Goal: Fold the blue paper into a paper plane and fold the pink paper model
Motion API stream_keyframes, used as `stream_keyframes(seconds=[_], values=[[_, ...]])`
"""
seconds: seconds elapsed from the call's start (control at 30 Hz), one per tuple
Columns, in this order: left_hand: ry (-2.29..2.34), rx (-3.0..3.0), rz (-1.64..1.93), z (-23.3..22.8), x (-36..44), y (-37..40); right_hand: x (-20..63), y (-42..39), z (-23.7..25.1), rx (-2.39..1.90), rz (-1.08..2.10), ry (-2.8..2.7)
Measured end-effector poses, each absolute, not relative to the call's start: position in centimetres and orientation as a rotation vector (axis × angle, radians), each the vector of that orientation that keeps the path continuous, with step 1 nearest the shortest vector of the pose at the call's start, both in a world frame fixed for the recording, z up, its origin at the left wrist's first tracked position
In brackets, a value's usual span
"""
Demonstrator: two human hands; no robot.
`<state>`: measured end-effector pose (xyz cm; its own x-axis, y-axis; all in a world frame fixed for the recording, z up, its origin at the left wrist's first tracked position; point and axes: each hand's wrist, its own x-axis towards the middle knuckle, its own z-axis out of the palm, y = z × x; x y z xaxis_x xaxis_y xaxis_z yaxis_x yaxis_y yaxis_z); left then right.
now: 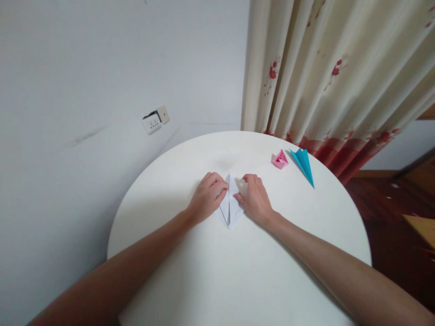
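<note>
Pressing down on a folded white paper [230, 209], both hands meet in the middle of a round white table [210, 280]. The left hand [208, 197] lies on the paper's left half with its fingers curled and the tips pushed against the sheet beside the centre crease. The right hand [254, 198] lies on the right half, fingers bent in the same way, the thumb near the crease. Neither hand is closed around the paper; both bear flat on it. The paper comes to a point at its near end, which shows between the two wrists, while its far part is mostly hidden under the fingers.

Farther off and to the right on the table sits a small pink folded paper [279, 159], and just to its right lies a blue folded paper [304, 165], long and pointed, its tip toward the near right. Both are well apart from the hands, and nothing lies between them and the white paper.

Behind the table hangs a cream curtain [326, 68] with red flowers. On the grey wall to the far left is a wall socket [155, 120]. Dark wooden floor [387, 217] shows at the right.
</note>
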<state>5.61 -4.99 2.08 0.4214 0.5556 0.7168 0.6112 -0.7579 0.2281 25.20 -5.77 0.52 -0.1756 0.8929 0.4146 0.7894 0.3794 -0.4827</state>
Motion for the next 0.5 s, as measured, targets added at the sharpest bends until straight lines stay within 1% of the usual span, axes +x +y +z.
stream_keyframes(seconds=[0.1, 0.23, 0.33, 0.5], values=[[-1.017, -2.798, -1.015, 1.8, 5.6, -4.9, 25.3, -5.8, 0.6, -1.452, 0.193, -1.992], [-1.229, -2.926, -0.632, 0.4, 5.2, -4.5, 25.6, -5.8, 1.1, -1.386, 0.204, -2.010], [-1.323, -2.964, -0.315, 0.0, 4.8, -4.8, 25.7, -6.0, 1.2, -1.265, 0.256, -2.165], [-1.311, -2.913, -0.112, 0.3, 4.7, -5.6, 25.8, -6.7, 0.6, -1.193, 0.263, -2.542]])
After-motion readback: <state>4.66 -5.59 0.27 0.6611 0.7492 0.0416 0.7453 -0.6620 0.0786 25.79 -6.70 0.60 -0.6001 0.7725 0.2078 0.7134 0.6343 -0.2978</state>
